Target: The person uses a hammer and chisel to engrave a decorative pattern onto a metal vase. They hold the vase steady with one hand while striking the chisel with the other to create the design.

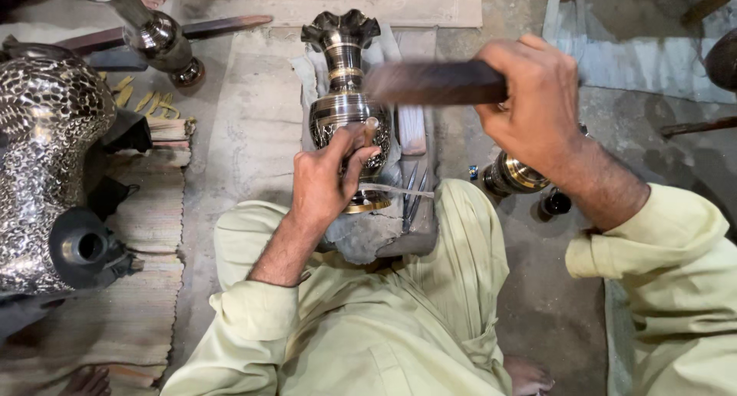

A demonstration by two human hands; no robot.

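Observation:
A dark engraved metal vase [342, 97] with a scalloped mouth and brass bands lies on a cloth-padded block [388, 231] in front of my knees. My left hand [326, 181] rests on the vase's belly and pinches a thin chisel [370, 132] upright against the metal. My right hand [537, 108] is raised above and to the right, gripping a dark wooden mallet stick [434, 83] that points left over the vase and looks blurred.
A large hammered-pattern metal vessel [42, 150] lies at the left on a striped rug [123, 304]. Another polished vase [157, 39] lies at top left. A small brass-banded pot [513, 175] sits right of the block. Spare chisels [411, 200] lie beside the vase.

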